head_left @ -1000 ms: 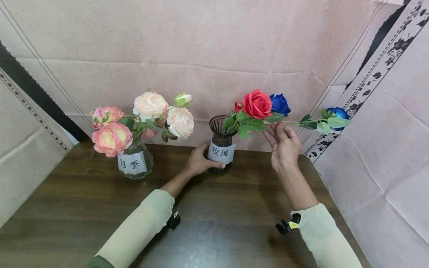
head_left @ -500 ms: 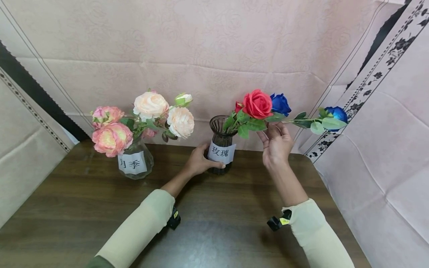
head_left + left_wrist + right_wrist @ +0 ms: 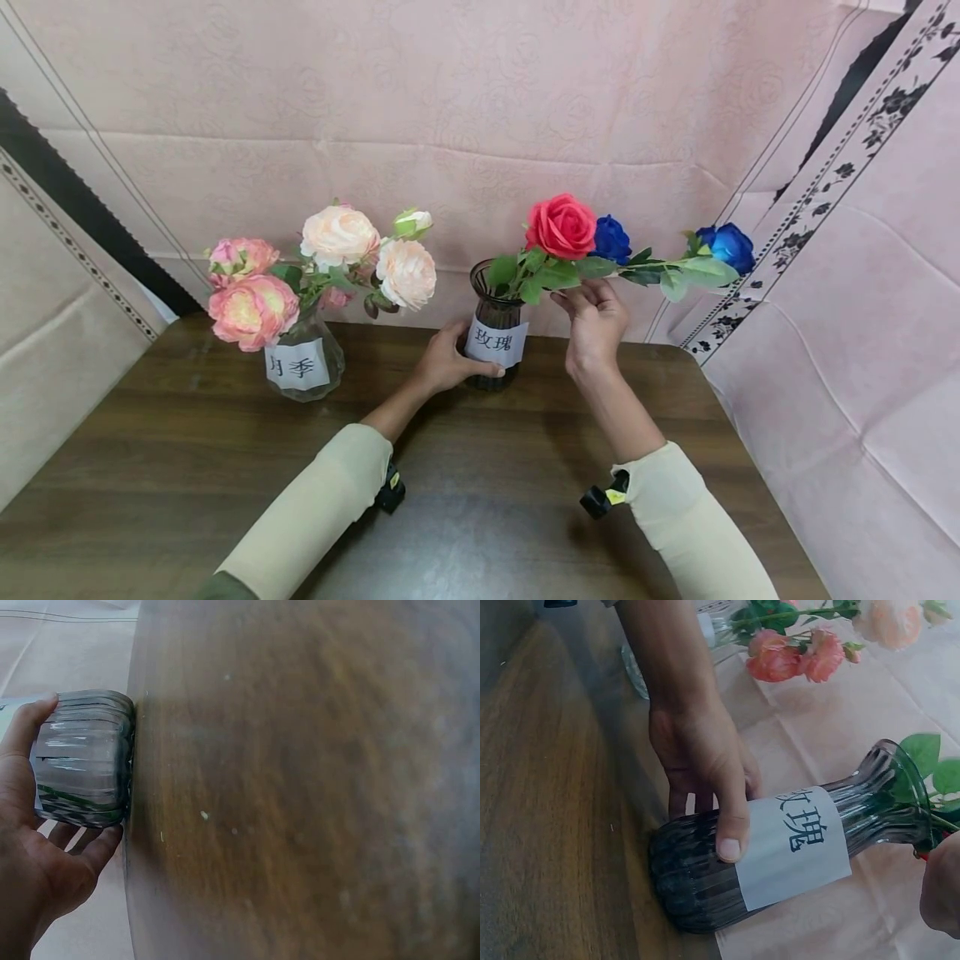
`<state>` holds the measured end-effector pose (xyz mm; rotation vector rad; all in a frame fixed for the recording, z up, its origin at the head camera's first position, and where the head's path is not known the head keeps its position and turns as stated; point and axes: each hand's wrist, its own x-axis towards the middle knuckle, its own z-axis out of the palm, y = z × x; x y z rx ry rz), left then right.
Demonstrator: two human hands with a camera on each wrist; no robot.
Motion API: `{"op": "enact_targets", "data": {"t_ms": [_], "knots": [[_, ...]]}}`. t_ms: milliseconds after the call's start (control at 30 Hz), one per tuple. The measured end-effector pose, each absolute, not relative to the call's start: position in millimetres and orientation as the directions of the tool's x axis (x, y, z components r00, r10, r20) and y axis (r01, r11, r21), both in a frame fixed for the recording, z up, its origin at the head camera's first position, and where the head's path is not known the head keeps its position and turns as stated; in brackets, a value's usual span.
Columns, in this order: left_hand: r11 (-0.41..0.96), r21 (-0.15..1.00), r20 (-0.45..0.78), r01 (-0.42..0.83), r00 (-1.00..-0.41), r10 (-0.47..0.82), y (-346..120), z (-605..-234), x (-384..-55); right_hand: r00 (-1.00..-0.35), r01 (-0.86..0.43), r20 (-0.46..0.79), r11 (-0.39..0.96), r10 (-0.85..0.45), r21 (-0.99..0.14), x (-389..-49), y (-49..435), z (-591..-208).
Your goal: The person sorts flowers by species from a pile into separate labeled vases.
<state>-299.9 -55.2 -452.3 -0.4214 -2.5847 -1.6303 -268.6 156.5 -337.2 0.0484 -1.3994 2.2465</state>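
Note:
My left hand [image 3: 446, 360] grips a dark ribbed glass vase [image 3: 498, 313] low on its body, thumb across the front. The vase stands upright near the table's back edge and bears a white label [image 3: 496, 342] with two written characters. A red rose [image 3: 562, 227] and a blue rose [image 3: 612, 240] lean out of its mouth to the right. My right hand [image 3: 597, 325] pinches the stem of another blue rose [image 3: 726, 247], which lies almost level, bloom to the right. Leaves hide the stem's end by the rim. In the right wrist view, the right hand [image 3: 943, 889] is beside the vase mouth.
A clear glass vase [image 3: 335, 367] with a white label stands to the left, holding pink flowers [image 3: 253, 312] and cream flowers [image 3: 339, 237]. Pale cloth [image 3: 480, 100] hangs behind the brown wooden table [image 3: 465, 500] and along both sides.
My right hand has moved left toward the vase, bringing the blue rose along. The red rose and the other blue rose have shifted slightly left. The left hand has stayed on the vase.

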Motion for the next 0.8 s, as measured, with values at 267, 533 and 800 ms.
{"op": "enact_targets", "data": {"t_ms": [267, 533, 800], "knots": [[0.393, 0.882, 0.193, 0.259, -0.961, 0.200, -54.3, -452.1, -298.9, -0.879, -0.393, 0.295, -0.219, 0.374, -0.893, -270.4, 150.2, -338.6], [0.393, 0.881, 0.198, 0.264, -0.959, 0.201, -55.9, -453.0, -300.0, -0.874, -0.383, 0.374, 0.036, 0.311, -0.923, -267.9, 138.4, -341.1], [0.405, 0.875, 0.199, 0.264, -0.960, 0.197, -55.9, -453.0, -300.2, -0.851, -0.446, 0.451, 0.082, 0.268, -0.891, -258.7, 132.9, -360.4]]}}
